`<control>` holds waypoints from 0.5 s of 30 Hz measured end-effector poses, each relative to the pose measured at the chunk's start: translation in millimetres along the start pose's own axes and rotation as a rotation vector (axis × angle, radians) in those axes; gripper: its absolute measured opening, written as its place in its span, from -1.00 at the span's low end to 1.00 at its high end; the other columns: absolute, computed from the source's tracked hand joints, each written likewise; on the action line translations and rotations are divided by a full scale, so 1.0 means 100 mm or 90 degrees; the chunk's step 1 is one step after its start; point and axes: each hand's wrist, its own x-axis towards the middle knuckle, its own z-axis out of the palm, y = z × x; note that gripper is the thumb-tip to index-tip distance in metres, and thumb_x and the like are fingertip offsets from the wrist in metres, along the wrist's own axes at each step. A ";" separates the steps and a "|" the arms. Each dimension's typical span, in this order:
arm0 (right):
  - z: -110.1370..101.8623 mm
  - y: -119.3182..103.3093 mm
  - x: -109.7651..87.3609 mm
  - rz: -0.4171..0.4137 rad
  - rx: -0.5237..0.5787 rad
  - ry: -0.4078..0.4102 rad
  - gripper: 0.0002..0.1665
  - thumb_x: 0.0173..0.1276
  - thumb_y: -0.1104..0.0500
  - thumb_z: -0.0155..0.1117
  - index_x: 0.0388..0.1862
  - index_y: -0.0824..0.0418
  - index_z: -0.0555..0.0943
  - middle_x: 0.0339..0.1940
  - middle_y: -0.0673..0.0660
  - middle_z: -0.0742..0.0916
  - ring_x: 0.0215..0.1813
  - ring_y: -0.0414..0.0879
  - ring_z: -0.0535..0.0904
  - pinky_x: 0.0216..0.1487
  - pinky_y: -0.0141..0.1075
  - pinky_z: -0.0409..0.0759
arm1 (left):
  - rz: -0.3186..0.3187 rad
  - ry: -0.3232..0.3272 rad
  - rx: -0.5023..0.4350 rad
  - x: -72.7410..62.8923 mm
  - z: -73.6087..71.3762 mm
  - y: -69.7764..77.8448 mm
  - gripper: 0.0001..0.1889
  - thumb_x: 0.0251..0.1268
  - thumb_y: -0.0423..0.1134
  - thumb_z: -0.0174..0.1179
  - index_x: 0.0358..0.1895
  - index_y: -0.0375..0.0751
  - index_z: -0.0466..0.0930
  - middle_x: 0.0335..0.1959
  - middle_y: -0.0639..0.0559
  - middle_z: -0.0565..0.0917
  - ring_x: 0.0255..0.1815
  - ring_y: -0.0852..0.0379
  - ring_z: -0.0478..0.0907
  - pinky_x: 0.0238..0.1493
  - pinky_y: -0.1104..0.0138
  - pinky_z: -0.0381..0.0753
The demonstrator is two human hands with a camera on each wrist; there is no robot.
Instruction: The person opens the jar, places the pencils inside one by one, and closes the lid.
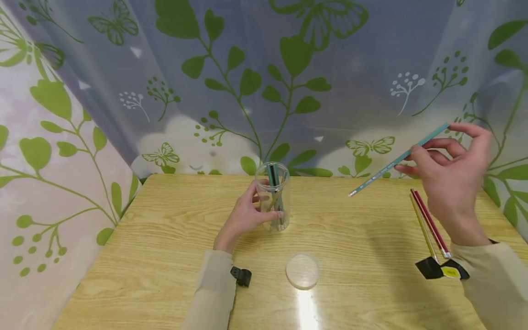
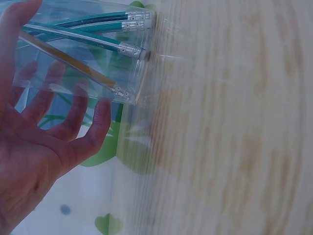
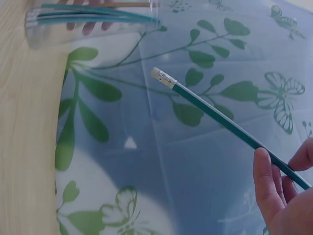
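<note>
My left hand (image 1: 243,213) grips a clear plastic jar (image 1: 284,215) that stands upright near the table's back edge. Inside the jar, several green pencils (image 2: 98,36) and a yellow pencil (image 2: 73,61) lean with their eraser ends at the bottom. In the air to the right, my right hand (image 1: 458,169) pinches a green pencil (image 1: 392,165) between thumb and fingers. That pencil slants, its white eraser end low and toward the jar, apart from it. In the right wrist view the pencil's metal ferrule (image 3: 166,79) shows plainly.
A round clear lid (image 1: 303,271) lies on the wooden table (image 1: 165,275) in front of the jar. Red pencils (image 1: 431,224) and a yellow pencil (image 1: 421,222) lie at the right, below my right hand. A leaf-printed curtain (image 1: 231,91) hangs behind the table.
</note>
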 end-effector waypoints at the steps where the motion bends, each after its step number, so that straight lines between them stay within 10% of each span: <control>1: 0.03 -0.01 -0.01 -0.003 0.003 -0.002 -0.29 0.18 0.63 0.13 0.25 0.14 0.33 -0.36 0.21 0.53 -0.57 0.01 0.61 -0.44 -0.20 0.77 | 0.002 -0.001 -0.001 0.00 0.00 0.00 -0.13 0.04 -0.02 0.60 0.41 0.46 0.29 0.42 0.12 0.44 0.40 -0.11 0.45 0.24 -0.07 0.63; 15: 0.43 -0.04 -0.04 -0.050 0.097 -0.033 -0.40 0.18 0.66 0.15 0.12 0.21 0.37 -0.43 0.23 0.53 -0.59 0.04 0.57 -0.45 -0.11 0.77 | 0.002 -0.002 -0.002 0.00 -0.01 0.00 -0.14 0.01 0.01 0.61 0.40 0.43 0.31 0.43 0.14 0.43 0.40 -0.13 0.46 0.28 -0.06 0.61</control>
